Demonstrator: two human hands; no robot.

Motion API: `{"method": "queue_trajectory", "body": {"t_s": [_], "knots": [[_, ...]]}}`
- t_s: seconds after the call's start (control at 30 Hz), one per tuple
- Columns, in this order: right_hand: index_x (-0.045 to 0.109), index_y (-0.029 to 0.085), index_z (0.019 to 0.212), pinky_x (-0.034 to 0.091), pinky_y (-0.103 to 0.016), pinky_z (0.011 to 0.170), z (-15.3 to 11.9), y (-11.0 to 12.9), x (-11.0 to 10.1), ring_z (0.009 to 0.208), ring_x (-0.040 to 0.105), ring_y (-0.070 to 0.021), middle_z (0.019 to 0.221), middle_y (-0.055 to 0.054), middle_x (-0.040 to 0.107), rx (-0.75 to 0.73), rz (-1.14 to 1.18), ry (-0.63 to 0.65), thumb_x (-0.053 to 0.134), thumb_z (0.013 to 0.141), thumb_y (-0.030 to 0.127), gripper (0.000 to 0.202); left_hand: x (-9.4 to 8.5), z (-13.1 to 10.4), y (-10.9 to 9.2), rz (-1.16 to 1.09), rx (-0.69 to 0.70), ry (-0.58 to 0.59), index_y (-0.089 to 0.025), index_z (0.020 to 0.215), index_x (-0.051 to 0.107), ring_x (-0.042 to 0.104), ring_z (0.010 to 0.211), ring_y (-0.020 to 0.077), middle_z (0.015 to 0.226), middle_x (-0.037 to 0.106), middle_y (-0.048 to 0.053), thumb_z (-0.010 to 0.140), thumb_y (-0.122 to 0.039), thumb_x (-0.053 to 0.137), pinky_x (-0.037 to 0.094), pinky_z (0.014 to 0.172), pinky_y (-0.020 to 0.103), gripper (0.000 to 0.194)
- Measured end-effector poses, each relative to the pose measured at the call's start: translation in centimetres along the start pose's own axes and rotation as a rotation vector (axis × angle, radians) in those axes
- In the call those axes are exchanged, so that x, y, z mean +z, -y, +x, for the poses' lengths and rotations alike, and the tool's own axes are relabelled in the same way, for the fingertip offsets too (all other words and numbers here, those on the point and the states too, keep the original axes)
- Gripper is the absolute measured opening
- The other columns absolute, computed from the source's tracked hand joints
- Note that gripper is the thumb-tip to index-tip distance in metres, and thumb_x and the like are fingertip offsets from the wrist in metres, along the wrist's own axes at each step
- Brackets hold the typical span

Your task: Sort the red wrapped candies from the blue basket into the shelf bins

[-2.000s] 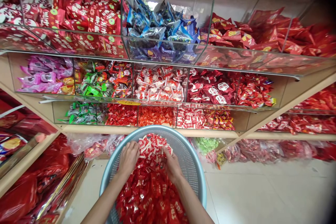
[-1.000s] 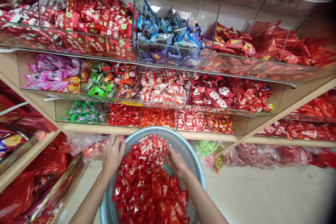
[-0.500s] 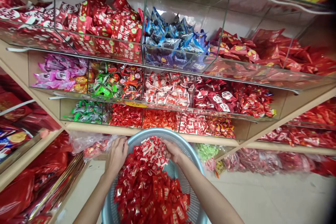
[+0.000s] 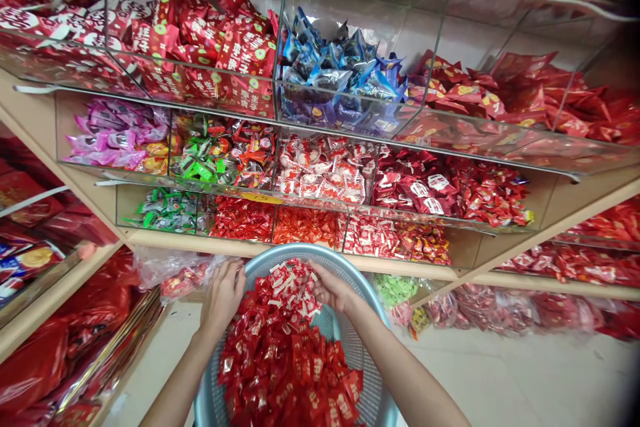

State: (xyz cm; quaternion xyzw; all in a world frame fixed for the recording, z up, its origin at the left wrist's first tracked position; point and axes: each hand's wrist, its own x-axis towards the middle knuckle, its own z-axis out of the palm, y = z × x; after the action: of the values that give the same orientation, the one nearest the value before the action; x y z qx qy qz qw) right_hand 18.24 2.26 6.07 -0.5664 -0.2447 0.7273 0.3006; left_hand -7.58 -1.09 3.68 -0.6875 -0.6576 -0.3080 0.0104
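A blue-grey plastic basket [image 4: 373, 320] with perforated walls stands low in front of the shelves. Dark red wrapped candies [image 4: 290, 360] fill much of it, and a smaller heap of red-and-white wrapped candies [image 4: 290, 287] lies on top at the far end. My left hand [image 4: 224, 290] is closed over the basket's left rim, its fingertips partly hidden. Inside the far right part, my right hand [image 4: 331, 288] has its fingers curled against the red-and-white candies, seemingly holding some at the fingertips.
Glass-fronted shelves with several candy compartments rise ahead; blue packets [image 4: 335, 70] sit in the upper row. The wooden shelf edge [image 4: 400, 265] runs just behind the basket. Plastic bags [image 4: 185, 277] hang left of it, and a bag of green sweets [image 4: 395, 288] lies right.
The view has shifted slightly, so the shelves sit a little further right. Both hands keep nearly the same places at the basket, with the right fingers moving only slightly by the candies.
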Motion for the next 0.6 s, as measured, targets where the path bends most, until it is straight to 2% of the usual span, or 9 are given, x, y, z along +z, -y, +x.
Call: {"method": "queue_trajectory", "body": {"t_s": [0.13, 0.23, 0.3, 0.4, 0.5, 0.6], "knots": [[0.056, 0.017, 0.086, 0.052, -0.018, 0.050, -2.2, 0.2, -2.8, 0.053, 0.064, -0.0111, 0.057, 0.000, 0.063, -0.089, 0.089, 0.044, 0.063, 0.081, 0.033, 0.018, -0.1, 0.0, -0.2, -0.003, -0.002, 0.002, -0.019, 0.103, 0.059, 0.054, 0.099, 0.0243, 0.104, 0.062, 0.008, 0.091, -0.034, 0.033, 0.043, 0.087, 0.038, 0.033], [0.057, 0.015, 0.085, 0.054, -0.019, 0.059, -3.0, 0.3, -4.6, 0.062, 0.067, -0.0118, 0.066, -0.003, 0.067, -0.242, 0.068, 0.059, 0.069, 0.075, 0.025, 0.017, -0.3, 0.0, -0.4, 0.004, -0.004, 0.011, -0.018, 0.105, 0.059, 0.054, 0.097, 0.0240, 0.104, 0.062, 0.009, 0.091, -0.034, 0.033, 0.043, 0.086, 0.037, 0.034], [0.058, 0.015, 0.080, 0.050, -0.018, 0.053, -3.0, 0.2, -5.4, 0.057, 0.064, -0.0104, 0.063, -0.001, 0.065, -0.348, -0.024, 0.034, 0.074, 0.070, 0.029, 0.023, -0.5, 0.0, -0.5, 0.015, -0.009, 0.020, -0.018, 0.104, 0.059, 0.055, 0.096, 0.0241, 0.103, 0.062, 0.008, 0.091, -0.035, 0.032, 0.043, 0.086, 0.037, 0.034], [0.062, 0.015, 0.076, 0.039, -0.018, 0.043, -2.3, -0.1, -5.9, 0.047, 0.051, -0.0080, 0.056, 0.003, 0.058, -0.528, -0.226, -0.049, 0.073, 0.068, 0.041, 0.030, -0.5, 0.0, -0.6, 0.015, -0.006, 0.028, -0.018, 0.104, 0.059, 0.055, 0.096, 0.0240, 0.102, 0.062, 0.008, 0.091, -0.036, 0.031, 0.043, 0.086, 0.037, 0.035], [0.066, 0.016, 0.071, 0.037, -0.021, 0.047, -1.6, -0.3, -5.8, 0.048, 0.044, -0.0083, 0.062, 0.001, 0.056, -0.754, -0.415, -0.198, 0.071, 0.068, 0.047, 0.032, -0.4, 0.0, -0.5, 0.011, -0.004, 0.034, -0.017, 0.104, 0.058, 0.054, 0.097, 0.0238, 0.103, 0.061, 0.008, 0.091, -0.035, 0.032, 0.043, 0.087, 0.036, 0.034], [0.068, 0.019, 0.073, 0.042, -0.026, 0.057, -1.5, -0.6, -5.5, 0.058, 0.050, -0.0130, 0.073, -0.002, 0.058, -0.896, -0.544, -0.282, 0.064, 0.075, 0.046, 0.027, -0.3, 0.0, -0.4, 0.005, -0.003, 0.038, -0.017, 0.105, 0.058, 0.054, 0.098, 0.0236, 0.104, 0.061, 0.008, 0.091, -0.035, 0.032, 0.043, 0.088, 0.037, 0.034]]}}
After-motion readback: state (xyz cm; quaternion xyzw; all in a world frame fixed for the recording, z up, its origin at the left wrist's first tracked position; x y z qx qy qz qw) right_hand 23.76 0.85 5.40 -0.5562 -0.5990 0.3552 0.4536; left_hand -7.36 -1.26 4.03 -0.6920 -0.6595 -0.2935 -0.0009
